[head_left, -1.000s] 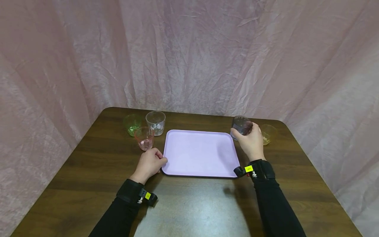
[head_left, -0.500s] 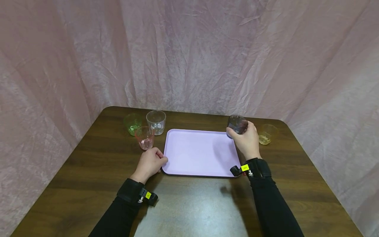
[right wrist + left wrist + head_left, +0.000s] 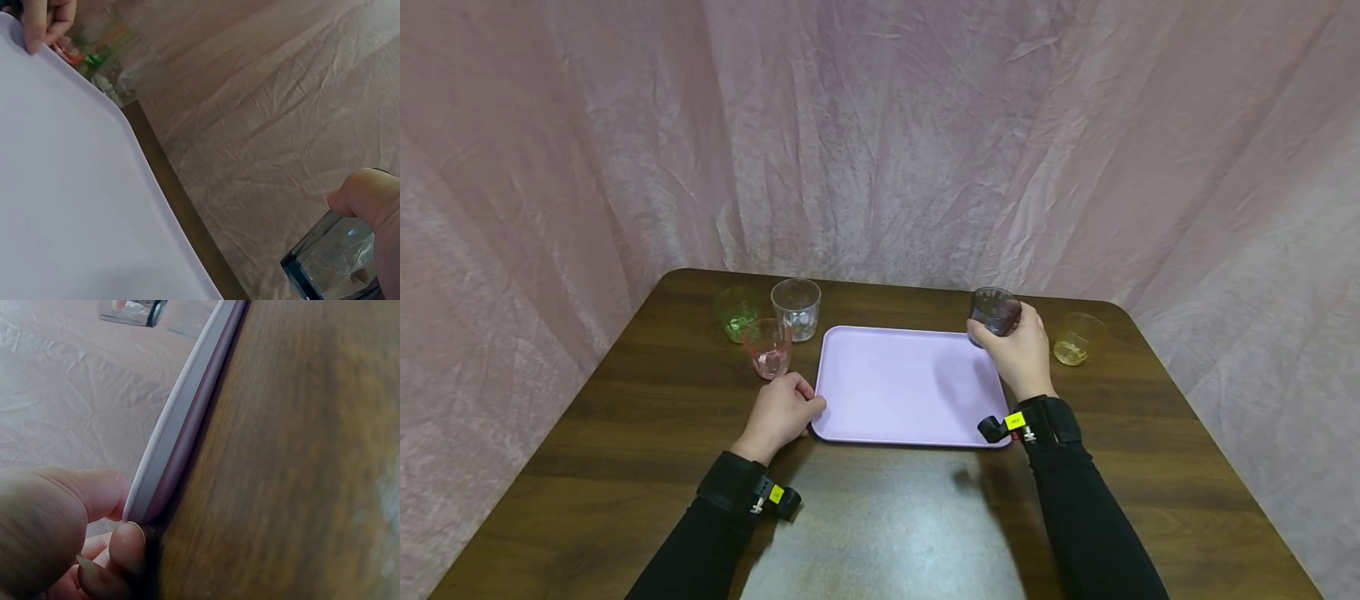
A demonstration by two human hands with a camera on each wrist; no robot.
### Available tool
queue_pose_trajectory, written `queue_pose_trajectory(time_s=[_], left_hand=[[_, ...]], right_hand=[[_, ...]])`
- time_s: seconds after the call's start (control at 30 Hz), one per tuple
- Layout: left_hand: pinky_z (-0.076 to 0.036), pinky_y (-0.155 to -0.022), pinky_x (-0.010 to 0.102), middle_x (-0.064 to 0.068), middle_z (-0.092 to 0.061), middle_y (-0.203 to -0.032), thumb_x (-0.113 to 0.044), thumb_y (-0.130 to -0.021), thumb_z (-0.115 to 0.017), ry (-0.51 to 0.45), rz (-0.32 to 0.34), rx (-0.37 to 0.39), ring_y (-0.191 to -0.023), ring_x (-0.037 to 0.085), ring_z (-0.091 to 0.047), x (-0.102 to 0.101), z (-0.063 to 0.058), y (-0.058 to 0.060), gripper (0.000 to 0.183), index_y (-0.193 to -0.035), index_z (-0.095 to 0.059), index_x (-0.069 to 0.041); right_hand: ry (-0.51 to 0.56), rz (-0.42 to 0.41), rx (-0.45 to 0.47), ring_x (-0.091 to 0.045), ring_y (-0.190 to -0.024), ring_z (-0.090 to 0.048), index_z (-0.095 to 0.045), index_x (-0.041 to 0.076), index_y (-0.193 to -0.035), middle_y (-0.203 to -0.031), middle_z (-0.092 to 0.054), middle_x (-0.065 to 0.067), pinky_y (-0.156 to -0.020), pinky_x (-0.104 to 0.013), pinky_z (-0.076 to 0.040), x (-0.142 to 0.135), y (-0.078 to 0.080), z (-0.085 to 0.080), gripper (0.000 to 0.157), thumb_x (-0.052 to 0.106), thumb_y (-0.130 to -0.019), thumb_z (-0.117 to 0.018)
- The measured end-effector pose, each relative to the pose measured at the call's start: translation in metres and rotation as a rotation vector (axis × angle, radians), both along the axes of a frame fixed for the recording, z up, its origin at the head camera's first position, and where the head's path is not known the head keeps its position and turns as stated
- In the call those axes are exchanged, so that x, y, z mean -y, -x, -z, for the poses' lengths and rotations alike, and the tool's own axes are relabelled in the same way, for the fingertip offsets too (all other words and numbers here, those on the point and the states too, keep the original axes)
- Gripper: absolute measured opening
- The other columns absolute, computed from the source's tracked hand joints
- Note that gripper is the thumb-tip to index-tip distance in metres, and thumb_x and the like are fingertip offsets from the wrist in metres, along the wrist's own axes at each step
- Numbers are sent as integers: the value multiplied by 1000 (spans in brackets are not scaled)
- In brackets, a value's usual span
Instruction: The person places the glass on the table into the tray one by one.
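Observation:
A pale lilac tray lies on the wooden table in the head view. At its near left corner my left hand pinches the rim; in the left wrist view the thumb is on one side and a finger on the other. My right hand grips a smoky grey glass by its side, held up over the tray's far right corner. The right wrist view shows the thick base of that glass in the air, apart from the tray. My right hand's far fingers are hidden behind the glass.
Left of the tray stand a pink glass, a green glass and a colourless glass, close together. On the right is a yellow glass. A pink curtain hangs behind the table's far edge.
My right hand has carried the smoky glass left and slightly up, from beside the tray's far right corner to above it, away from the yellow glass. My left hand stays on the rim.

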State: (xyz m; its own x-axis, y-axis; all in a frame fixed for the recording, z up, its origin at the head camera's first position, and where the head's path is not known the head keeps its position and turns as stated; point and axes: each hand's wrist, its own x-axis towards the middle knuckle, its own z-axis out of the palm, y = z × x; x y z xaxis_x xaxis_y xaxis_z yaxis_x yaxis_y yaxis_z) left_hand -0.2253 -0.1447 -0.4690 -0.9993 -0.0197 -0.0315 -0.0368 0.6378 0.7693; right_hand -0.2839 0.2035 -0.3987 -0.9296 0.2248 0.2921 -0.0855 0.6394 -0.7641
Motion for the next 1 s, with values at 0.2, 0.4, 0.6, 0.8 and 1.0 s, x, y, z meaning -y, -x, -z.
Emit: queue_pose_trajectory(time_s=[0.2, 0.4, 0.6, 0.8, 1.0], left_hand=[[-48, -43, 27, 5, -60, -64, -15, -84, -71, 2, -6, 3, -46, 15, -58, 0, 1, 0, 14, -84, -60, -6], [-48, -43, 27, 5, -60, -64, -15, -84, -71, -3, -2, 8, -47, 15, -58, 0, 0, 0, 15, -85, -60, -5], [-48, -43, 28, 5, -60, -63, -15, -84, -71, -3, 1, 5, -46, 15, -58, 1, 0, 0, 15, -85, -60, -5], [-48, -43, 28, 4, -60, -63, -15, -84, -71, 4, 1, -6, -46, 15, -58, 2, 1, 0, 15, -84, -60, -6], [-49, -44, 28, 4, -60, -63, -16, -84, -72, 6, 0, -8, -46, 14, -58, 2, 2, 1, 15, -84, -60, -6]], right_hand=[[-18, -12, -13, -29, -105, -52, -43, -5, -136, -121, -49, -19, -87, -47, -48, 3, 3, 2, 85, 49, -80, -78], [-12, -14, -11, -28, -104, -51, -44, -4, -134, -120, -50, -18, -86, -47, -48, 8, 6, 3, 84, 49, -79, -78], [-6, -29, -8, -28, -102, -52, -44, -4, -133, -117, -50, -17, -85, -46, -48, 13, 6, 2, 83, 49, -78, -79], [-14, -55, -15, -27, -98, -52, -45, -4, -131, -113, -50, -17, -81, -44, -48, 22, 7, 1, 81, 48, -79, -78], [-18, -73, -12, -25, -92, -52, -45, -2, -129, -108, -49, -13, -75, -40, -47, 31, 6, 1, 79, 49, -79, -78]])
